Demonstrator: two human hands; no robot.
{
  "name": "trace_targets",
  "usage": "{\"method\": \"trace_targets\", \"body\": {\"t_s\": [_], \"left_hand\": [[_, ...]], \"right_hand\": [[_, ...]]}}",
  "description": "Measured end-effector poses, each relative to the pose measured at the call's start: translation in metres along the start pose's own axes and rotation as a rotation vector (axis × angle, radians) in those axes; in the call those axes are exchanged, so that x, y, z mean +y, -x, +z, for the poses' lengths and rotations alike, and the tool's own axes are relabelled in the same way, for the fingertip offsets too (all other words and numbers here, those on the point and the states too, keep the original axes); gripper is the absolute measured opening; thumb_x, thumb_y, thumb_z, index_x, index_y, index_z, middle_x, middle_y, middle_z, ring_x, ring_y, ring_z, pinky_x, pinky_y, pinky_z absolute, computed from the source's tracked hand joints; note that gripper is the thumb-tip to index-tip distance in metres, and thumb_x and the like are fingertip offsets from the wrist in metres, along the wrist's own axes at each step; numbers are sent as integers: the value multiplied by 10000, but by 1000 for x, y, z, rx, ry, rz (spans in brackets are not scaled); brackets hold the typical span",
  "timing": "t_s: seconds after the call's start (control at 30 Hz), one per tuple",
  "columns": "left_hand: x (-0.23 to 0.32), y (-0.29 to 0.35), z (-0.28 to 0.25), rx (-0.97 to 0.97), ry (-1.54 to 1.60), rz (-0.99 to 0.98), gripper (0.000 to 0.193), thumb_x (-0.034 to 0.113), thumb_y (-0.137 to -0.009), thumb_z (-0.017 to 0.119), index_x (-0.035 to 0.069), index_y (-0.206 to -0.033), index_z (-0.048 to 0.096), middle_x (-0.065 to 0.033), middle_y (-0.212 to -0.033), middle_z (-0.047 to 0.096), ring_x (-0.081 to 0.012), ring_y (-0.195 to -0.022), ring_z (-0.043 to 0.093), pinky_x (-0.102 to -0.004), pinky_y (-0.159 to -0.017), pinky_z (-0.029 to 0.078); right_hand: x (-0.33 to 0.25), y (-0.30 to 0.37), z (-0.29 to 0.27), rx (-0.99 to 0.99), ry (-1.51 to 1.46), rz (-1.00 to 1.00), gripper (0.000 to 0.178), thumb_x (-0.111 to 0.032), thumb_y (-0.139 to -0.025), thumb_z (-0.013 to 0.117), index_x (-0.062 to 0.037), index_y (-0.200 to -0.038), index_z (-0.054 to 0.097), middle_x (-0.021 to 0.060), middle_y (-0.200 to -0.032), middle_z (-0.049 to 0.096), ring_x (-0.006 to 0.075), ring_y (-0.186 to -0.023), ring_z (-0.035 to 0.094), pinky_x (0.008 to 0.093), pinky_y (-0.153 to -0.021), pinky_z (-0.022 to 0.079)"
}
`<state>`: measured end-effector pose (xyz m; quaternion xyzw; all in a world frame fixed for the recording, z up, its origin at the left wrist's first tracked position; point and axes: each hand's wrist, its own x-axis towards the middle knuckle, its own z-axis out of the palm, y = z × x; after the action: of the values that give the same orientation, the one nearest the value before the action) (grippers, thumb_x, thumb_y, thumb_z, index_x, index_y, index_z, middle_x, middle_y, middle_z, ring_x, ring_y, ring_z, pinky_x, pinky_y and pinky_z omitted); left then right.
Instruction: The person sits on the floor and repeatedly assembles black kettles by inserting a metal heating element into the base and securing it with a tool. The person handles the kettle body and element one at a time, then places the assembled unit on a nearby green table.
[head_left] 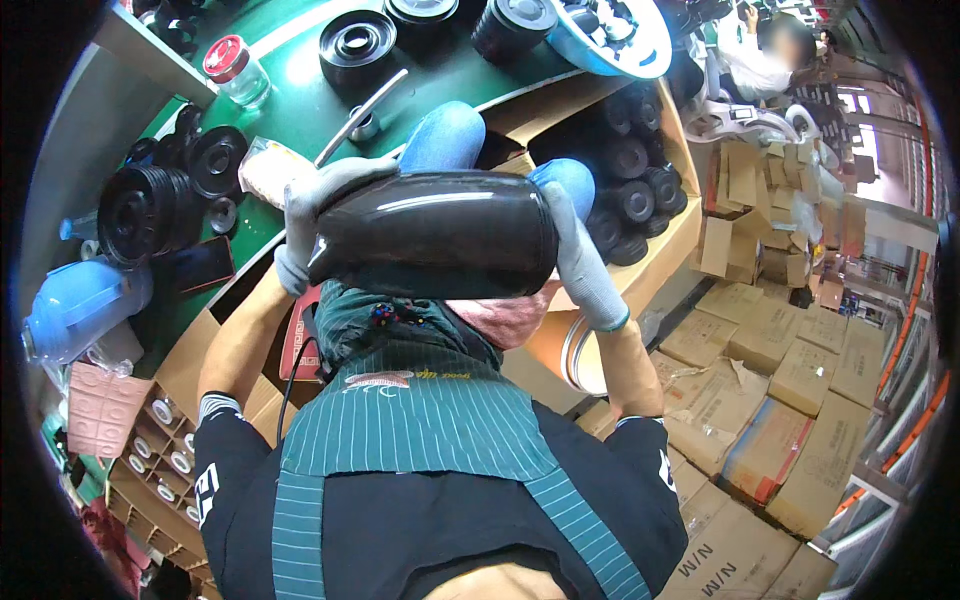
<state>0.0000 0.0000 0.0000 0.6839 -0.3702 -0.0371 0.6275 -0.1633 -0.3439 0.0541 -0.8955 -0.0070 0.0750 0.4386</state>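
And there, gloved left hand [306, 215] and right hand [588, 272] are clasped round opposite ends of a glossy black vessel [440, 235], held sideways just off the bench's [295, 120] near edge; farther right along that edge, a blue bowl [656, 42] brims with parts!

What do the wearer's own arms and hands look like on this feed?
The left hand and right hand both wear grey gloves that cover the fingers. The forearms are bare between glove and sleeve. The sleeves are black with white markings; the left one ends in a black-and-white striped cuff.
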Motion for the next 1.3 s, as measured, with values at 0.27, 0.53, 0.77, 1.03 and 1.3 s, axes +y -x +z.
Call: {"method": "trace_targets", "body": {"t_s": [0.27,0.53,0.77,1.03,1.3], "left_hand": [[-47,26,7,-123,486,-378,546,134,-967,744,6,-1477,599,-122,-1422,683,-223,-1248,673,-417,-1115,544],[-105,68,22,-310,1325,-730,632,380,-1108,583,23,-1610,441,-181,-1616,520,-304,-1425,557,-499,-1192,480],[-89,44,22,-513,1148,-787,843,324,-985,795,-1,-1646,386,-188,-1610,539,-346,-1406,583,-535,-1204,457],[-53,39,15,-244,1110,-557,560,288,-1065,642,-4,-1530,533,-180,-1491,628,-305,-1289,662,-469,-1140,532],[37,-32,-12,-181,-474,339,354,146,-957,662,-8,-1262,757,-222,-1231,772,-357,-1131,769,-431,-1006,596]], "right_hand": [[-68,-20,2,339,-106,-117,1174,-846,-885,624,31,-1632,403,268,-1605,494,419,-1464,517,463,-1211,414],[-58,-23,-11,293,141,-492,1273,-763,-640,894,-26,-1603,504,269,-1570,511,446,-1426,515,538,-1201,396],[-69,-22,-14,217,275,-504,1231,-735,-565,932,-108,-1561,569,282,-1570,485,466,-1388,512,551,-1170,415],[-56,-26,0,286,-56,-200,1217,-813,-754,778,19,-1588,471,278,-1544,533,444,-1416,544,499,-1203,400],[12,-14,3,19,86,-122,656,14,-1106,420,-106,-1714,205,235,-1524,581,378,-1372,610,417,-1204,437]]}}
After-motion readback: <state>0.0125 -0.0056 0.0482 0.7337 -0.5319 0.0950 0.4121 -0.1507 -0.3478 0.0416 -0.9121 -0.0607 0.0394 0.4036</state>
